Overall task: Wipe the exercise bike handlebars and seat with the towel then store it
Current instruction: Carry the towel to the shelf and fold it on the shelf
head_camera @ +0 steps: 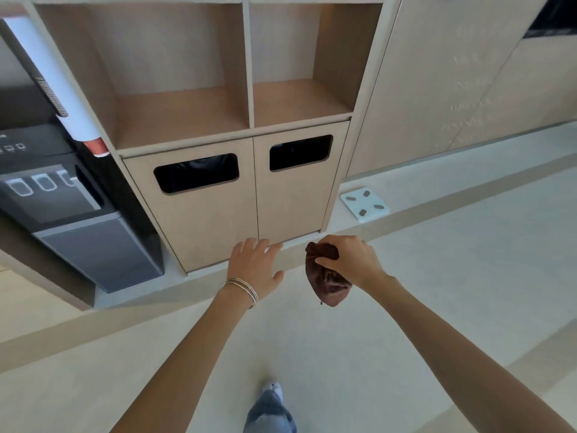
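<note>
A bunched dark brown towel (pixel 326 281) hangs from my right hand (pixel 349 257), whose fingers grip its top. Beside it, my left hand (pixel 254 267) is spread flat with straight fingers and holds nothing, its fingertips near the lower edge of the cabinet. A beige cabinet (pixel 218 214) stands ahead with two doors, each cut with a dark slot: the left slot (pixel 196 176) and the right slot (pixel 301 152). Black liners show inside the slots. Both hands hover in front of the doors' bottom edge. No exercise bike is in view.
Two open shelf cubbies (pixel 187 114) sit above the doors. A black water dispenser (pixel 62 195) with a cup tube stands at the left. A white bathroom scale (pixel 364 204) lies on the raised ledge at the right. My foot (pixel 271 392) is on the pale floor.
</note>
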The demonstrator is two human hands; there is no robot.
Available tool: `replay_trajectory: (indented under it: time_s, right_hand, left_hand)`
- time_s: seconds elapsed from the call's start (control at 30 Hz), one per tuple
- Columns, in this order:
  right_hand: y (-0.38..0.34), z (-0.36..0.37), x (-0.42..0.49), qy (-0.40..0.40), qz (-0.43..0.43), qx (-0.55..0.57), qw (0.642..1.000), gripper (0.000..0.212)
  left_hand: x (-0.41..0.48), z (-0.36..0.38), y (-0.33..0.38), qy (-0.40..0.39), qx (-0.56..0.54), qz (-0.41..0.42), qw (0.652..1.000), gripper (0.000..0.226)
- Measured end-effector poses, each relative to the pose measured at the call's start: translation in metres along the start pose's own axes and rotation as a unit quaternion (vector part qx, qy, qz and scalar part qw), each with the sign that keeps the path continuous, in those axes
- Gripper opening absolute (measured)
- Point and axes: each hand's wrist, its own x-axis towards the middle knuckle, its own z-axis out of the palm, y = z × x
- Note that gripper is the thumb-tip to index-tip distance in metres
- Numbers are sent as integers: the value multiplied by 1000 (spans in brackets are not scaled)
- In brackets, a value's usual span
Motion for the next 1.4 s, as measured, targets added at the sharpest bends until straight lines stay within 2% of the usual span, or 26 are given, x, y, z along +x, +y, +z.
replay_trajectory:
  time_s: [0.17, 0.43, 0.63, 1.07, 1.17, 1.4]
  right_hand:
    - [-8, -18, 74, 24, 13, 23, 999, 26]
    - [13, -11, 154, -15, 35, 39, 999, 30]
    - [47, -21, 228, -26, 29, 63, 997, 27]
    - [111, -119, 421, -7, -85, 33, 996, 29]
    - [119, -134, 466, -2, -116, 33, 993, 28]
    - [114, -159, 562, 8, -162, 27, 986, 29]
  left_hand:
    - [76, -15, -24, -2, 9, 21, 1000, 56]
    - [156, -9, -52, -44, 25, 25, 998, 57]
    - [230, 1, -48, -53, 15, 15, 998, 59]
    - [419, -36, -22, 3, -2, -52, 999, 61]
    - [450, -32, -14, -3, -6, -56, 998, 61]
    - [517, -33, -42, -2, -9, -88, 996, 62]
